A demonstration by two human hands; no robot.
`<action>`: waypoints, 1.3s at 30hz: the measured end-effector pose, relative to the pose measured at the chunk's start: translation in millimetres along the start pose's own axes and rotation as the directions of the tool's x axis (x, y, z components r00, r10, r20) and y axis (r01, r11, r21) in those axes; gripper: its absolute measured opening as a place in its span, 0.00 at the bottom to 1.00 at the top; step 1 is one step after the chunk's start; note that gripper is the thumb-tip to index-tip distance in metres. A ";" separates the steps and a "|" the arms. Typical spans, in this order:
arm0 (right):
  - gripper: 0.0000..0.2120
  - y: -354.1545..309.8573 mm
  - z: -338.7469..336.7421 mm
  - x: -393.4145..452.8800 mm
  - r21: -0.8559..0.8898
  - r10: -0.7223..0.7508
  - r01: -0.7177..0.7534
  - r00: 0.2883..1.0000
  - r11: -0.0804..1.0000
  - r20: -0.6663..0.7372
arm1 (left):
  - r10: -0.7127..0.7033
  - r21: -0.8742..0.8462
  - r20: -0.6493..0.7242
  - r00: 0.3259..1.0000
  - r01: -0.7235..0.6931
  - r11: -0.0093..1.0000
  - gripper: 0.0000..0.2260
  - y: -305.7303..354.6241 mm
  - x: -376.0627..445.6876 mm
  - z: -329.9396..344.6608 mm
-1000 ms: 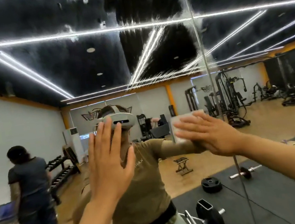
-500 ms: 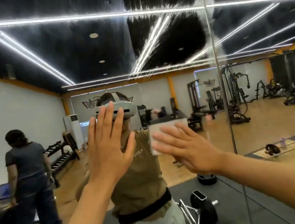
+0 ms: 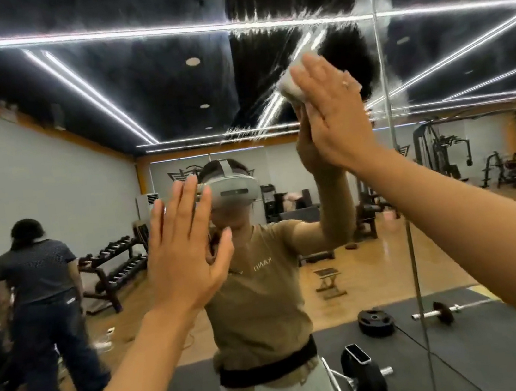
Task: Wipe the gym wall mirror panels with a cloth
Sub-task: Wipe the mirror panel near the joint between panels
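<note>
Grey cloth [image 3: 291, 86] sits high on mirror [image 3: 262, 45], just left of panel seam [image 3: 390, 130], pressed flat under right hand [image 3: 334, 111], fingers straight. Left hand [image 3: 180, 256] flat w/ fingers spread, lower left.

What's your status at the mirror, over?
Right hand flat, pressing cloth high on mirror. Left hand open, fingers straight. Panel seam just right of cloth.

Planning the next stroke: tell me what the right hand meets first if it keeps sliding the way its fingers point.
The right hand presses the pale grey cloth flat on the mirror, fingers pointing up-left. That line crosses only streaky glass; the way looks free to the picture's top.
</note>
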State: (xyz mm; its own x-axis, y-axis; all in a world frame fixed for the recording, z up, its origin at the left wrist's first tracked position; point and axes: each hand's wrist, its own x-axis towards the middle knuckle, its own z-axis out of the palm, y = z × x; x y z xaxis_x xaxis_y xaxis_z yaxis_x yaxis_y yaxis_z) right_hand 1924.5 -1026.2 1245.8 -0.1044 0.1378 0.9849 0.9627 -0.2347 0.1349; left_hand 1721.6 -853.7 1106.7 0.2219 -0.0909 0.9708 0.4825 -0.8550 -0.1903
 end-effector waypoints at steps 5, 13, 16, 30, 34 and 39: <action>0.27 -10.4 5.7 -102.3 0.036 -0.254 0.252 0.958 0.967 0.132 | 0.002 0.040 -0.005 1.000 -0.002 0.999 0.32 0.9 -1.5 0.3; 0.29 61.3 -32.6 -192.9 0.155 -0.701 0.772 0.447 0.616 0.555 | -0.067 0.010 0.035 0.997 0.067 0.998 0.30 12.0 2.0 -9.4; 0.30 81.3 -42.3 -141.3 0.029 -0.619 0.723 0.569 0.690 0.541 | -0.129 0.029 0.052 0.990 0.128 0.991 0.31 22.4 4.3 -12.2; 0.35 55.9 -18.7 -195.3 -0.015 -0.264 0.270 0.952 0.963 0.156 | -0.196 0.259 0.245 0.949 0.131 0.957 0.41 33.2 4.2 -18.4; 0.35 61.4 -24.5 -299.3 0.028 -0.516 0.555 0.753 0.832 0.408 | -0.213 0.273 0.260 0.942 0.140 0.952 0.42 36.9 6.4 -22.8; 0.33 86.9 -40.2 -301.5 0.120 -0.704 0.789 0.453 0.602 0.547 | -0.240 0.277 0.262 0.935 0.165 0.947 0.41 38.9 2.7 -23.6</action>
State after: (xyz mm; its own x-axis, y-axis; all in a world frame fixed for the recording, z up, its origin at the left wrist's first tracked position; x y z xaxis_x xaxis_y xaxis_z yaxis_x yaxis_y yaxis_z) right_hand 2029.7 -1126.8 964.9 -0.5878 0.7543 0.2923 0.5270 0.0830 0.8458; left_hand 1721.0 -899.2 1105.4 0.3139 0.2536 0.9150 0.7283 -0.6826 -0.0606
